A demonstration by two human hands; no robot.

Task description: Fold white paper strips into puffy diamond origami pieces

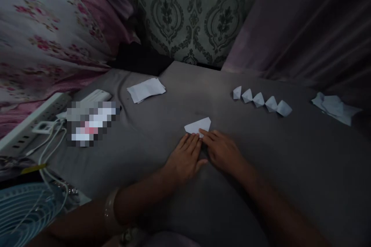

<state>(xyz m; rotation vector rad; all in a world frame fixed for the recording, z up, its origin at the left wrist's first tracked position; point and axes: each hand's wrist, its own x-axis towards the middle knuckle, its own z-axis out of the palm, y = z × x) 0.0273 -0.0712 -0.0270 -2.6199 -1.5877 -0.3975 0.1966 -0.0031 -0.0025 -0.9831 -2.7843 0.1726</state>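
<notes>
A small piece of folded white paper [198, 126] lies on the grey sheet in front of me, its upper corners cut off at a slant. My left hand [185, 158] rests flat, fingers stretched out, with the fingertips on the paper's lower edge and the thumb apart. My right hand [222, 149] touches the same paper from the right. Its index finger is extended onto the paper, while the other fingers bend loosely beside it. Neither hand grips the paper. The fingers cover the paper's lower edge.
A stack of white paper strips [146, 90] lies at the back left. Several folded paper shapes [259, 100] form a row at the right, with loose papers [334, 106] farther right. A power strip [34, 119], cables [52, 142] and a blue fan [27, 216] occupy the left side.
</notes>
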